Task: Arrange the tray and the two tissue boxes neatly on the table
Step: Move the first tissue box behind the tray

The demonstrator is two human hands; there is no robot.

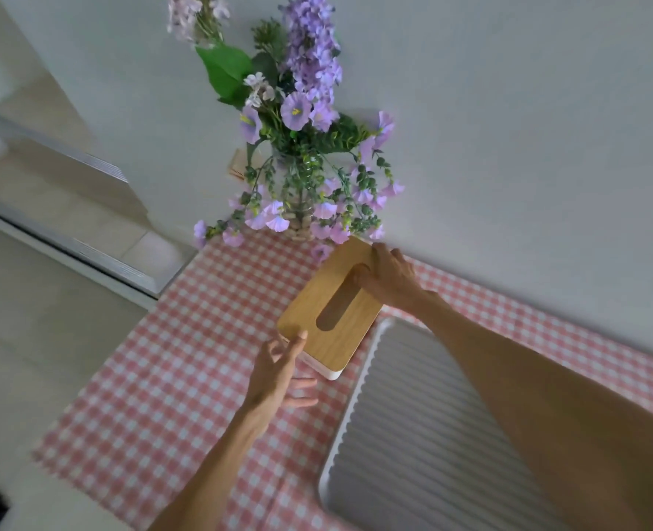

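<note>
Ribbed tray (424,435) lies nearest, cut off below and crossed by the right forearm. Beyond it, a wood-lidded tissue box (328,312) is steadied on the checked counter (156,377): right hand (390,277) is pressed on its far corner, left hand (279,367) spread at the near corner, likely for squaring. Second box is not seen.

Matt wood-grain lid on the tissue box (330,304); ribbed white tray (413,435); checked tablecloth (172,377).
</note>
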